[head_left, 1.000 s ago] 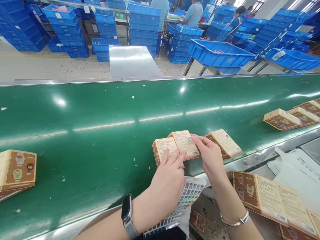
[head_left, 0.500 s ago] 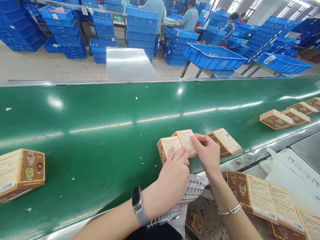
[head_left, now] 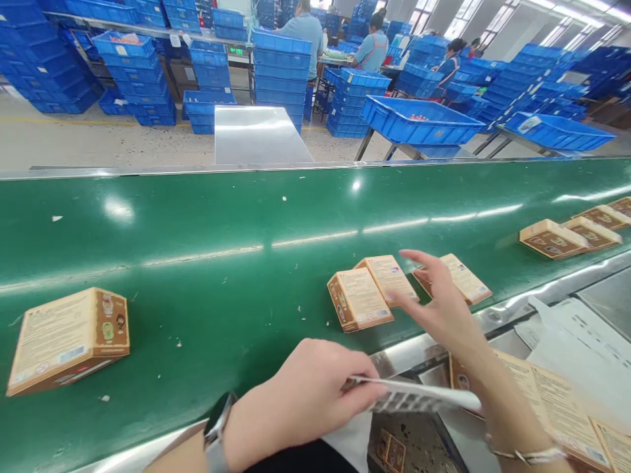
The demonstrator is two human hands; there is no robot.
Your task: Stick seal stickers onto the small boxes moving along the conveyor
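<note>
My left hand [head_left: 320,401], with a watch at its wrist, is closed on a white sheet with a grid of small printed cells [head_left: 419,397], perhaps stickers. The sheet is tilted nearly edge-on, below the belt's near edge. My right hand [head_left: 438,302] is raised with fingers and thumb spread, holding nothing. Behind and beside it are small brown and cream printed boxes: a front box [head_left: 359,299], another box [head_left: 389,276] touching it, and a third box [head_left: 463,279] to the right, partly covered by my fingers.
A green conveyor belt [head_left: 221,223] runs across, with a box [head_left: 69,341] at left and several at far right. More flat-lying boxes [head_left: 557,401] and white plastic bags [head_left: 586,348] lie at lower right. Blue crates [head_left: 419,118] and several people stand beyond.
My hands have come off the two middle boxes; the right has lifted and opened. My left hand has drawn back and now grips the sheet. The boxes on the belt have shifted rightward in view.
</note>
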